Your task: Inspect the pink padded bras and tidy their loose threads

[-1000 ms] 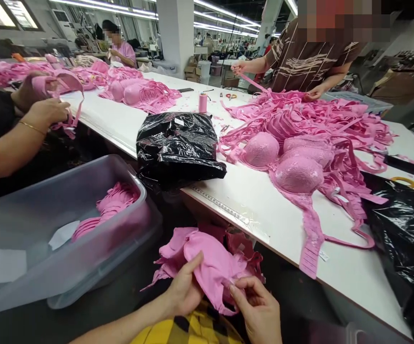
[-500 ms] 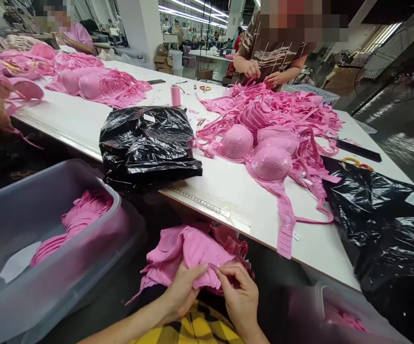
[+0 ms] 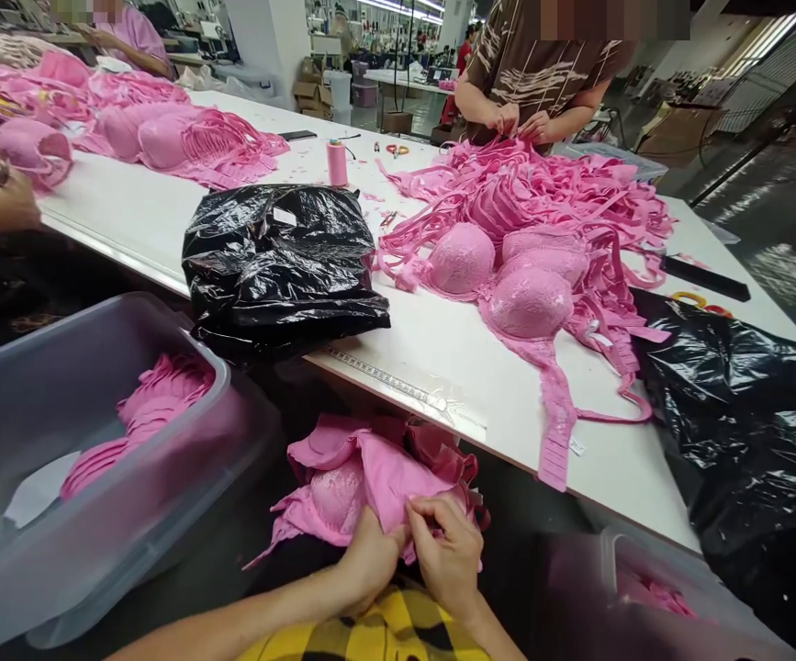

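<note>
On my lap, below the table edge, lies a pink bra (image 3: 337, 496) with a lace cup showing and smooth pink fabric folded up over it. My left hand (image 3: 374, 551) is closed on the lower edge of that fabric, its fingertips partly hidden by the cloth. Close beside it, my right hand (image 3: 447, 542) pinches the same bra with thumb and forefinger. More pink bras sit bunched behind it under the table edge. Whatever small detail lies between my fingertips is too small to make out.
A black plastic bag (image 3: 280, 266) rests on the white table (image 3: 508, 404), beside a heap of pink bras (image 3: 528, 298). At left stands a grey bin (image 3: 225, 441) holding stacked pink pieces. Another black bag (image 3: 748, 413) hangs over the right edge. Co-workers' hands (image 3: 518, 124) work across the table.
My hands have drawn closer together on the fabric, the right one moving left and slightly up. The folded cloth has shifted, baring the lace cup. The view has tilted slightly.
</note>
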`<action>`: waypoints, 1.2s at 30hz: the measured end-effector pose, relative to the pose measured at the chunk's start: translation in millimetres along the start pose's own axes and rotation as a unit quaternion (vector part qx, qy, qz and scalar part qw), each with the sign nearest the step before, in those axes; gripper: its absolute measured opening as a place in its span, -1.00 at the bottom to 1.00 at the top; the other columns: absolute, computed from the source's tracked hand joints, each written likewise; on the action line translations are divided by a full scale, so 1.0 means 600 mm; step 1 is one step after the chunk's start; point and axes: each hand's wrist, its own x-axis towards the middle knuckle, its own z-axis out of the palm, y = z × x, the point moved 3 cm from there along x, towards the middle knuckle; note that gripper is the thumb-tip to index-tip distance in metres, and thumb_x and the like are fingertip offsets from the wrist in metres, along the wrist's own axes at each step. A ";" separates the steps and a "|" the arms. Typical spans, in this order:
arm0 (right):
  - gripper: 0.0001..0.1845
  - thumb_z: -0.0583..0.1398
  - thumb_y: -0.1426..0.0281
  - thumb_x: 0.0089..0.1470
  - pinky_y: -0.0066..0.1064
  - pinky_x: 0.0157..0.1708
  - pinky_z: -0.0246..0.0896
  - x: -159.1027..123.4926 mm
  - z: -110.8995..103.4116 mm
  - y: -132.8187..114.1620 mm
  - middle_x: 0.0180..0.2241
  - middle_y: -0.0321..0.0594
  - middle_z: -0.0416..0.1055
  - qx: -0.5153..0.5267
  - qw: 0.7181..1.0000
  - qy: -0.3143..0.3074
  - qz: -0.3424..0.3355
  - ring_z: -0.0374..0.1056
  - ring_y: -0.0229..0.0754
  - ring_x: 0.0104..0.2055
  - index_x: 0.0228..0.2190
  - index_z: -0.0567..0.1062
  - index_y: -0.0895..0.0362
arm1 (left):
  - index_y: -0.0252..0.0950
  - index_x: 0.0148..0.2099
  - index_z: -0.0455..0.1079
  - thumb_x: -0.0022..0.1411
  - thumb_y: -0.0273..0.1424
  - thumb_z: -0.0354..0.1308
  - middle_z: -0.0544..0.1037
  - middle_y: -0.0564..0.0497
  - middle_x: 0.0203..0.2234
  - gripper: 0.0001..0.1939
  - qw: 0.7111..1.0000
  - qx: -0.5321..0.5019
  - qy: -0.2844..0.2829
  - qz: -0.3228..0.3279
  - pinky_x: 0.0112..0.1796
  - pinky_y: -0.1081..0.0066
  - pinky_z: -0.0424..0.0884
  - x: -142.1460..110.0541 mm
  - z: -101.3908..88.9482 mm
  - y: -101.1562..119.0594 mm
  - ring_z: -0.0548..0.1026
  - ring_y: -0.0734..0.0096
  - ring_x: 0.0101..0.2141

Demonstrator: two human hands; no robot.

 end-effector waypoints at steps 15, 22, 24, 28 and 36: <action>-0.81 0.14 0.46 0.05 -0.40 -0.36 0.42 0.003 -0.003 0.017 -0.38 -0.16 0.54 0.002 0.999 -0.049 0.023 0.47 -0.16 -0.35 -0.29 0.53 0.11 | -0.33 -0.19 0.32 -0.07 -0.49 0.17 0.48 -0.13 -0.20 -0.69 0.996 0.073 0.022 0.036 -0.04 0.19 0.24 0.005 -0.008 0.004 0.39 0.13 -0.12; -0.84 0.22 0.31 0.01 -0.49 -0.58 0.38 -0.016 0.000 0.048 -0.40 -0.17 0.46 0.071 0.979 -0.061 0.184 0.41 -0.23 -0.52 -0.39 0.48 0.15 | -0.31 -0.14 0.33 -0.05 -0.49 0.13 0.52 -0.11 -0.24 -0.66 0.995 -0.076 -0.051 -0.033 -0.15 0.22 0.36 0.009 -0.006 -0.002 0.46 0.19 -0.20; -0.87 0.20 0.34 0.02 -0.47 -0.54 0.36 -0.012 -0.002 0.044 -0.46 -0.19 0.45 0.051 0.986 -0.061 0.145 0.40 -0.22 -0.50 -0.45 0.49 0.14 | -0.33 -0.16 0.35 -0.07 -0.51 0.12 0.53 -0.11 -0.24 -0.67 0.997 -0.054 -0.042 -0.023 -0.14 0.22 0.35 0.011 -0.003 -0.004 0.46 0.18 -0.19; -0.90 0.19 0.41 -0.01 -0.45 -0.47 0.33 0.011 0.008 0.037 -0.51 -0.22 0.47 0.000 0.996 -0.036 0.087 0.39 -0.20 -0.47 -0.51 0.51 0.12 | -0.34 -0.21 0.37 -0.09 -0.53 0.16 0.53 -0.10 -0.28 -0.70 1.000 0.019 -0.004 0.024 -0.10 0.25 0.31 0.014 0.002 -0.004 0.43 0.17 -0.18; -0.89 0.20 0.40 0.02 -0.45 -0.44 0.37 0.000 -0.003 0.036 -0.43 -0.19 0.50 0.038 0.988 -0.117 0.099 0.43 -0.18 -0.42 -0.38 0.53 0.12 | -0.32 -0.24 0.37 -0.06 -0.43 0.13 0.51 -0.02 -0.46 -0.74 0.990 -0.068 -0.119 -0.024 -0.38 0.33 0.36 0.005 0.001 0.011 0.47 0.25 -0.43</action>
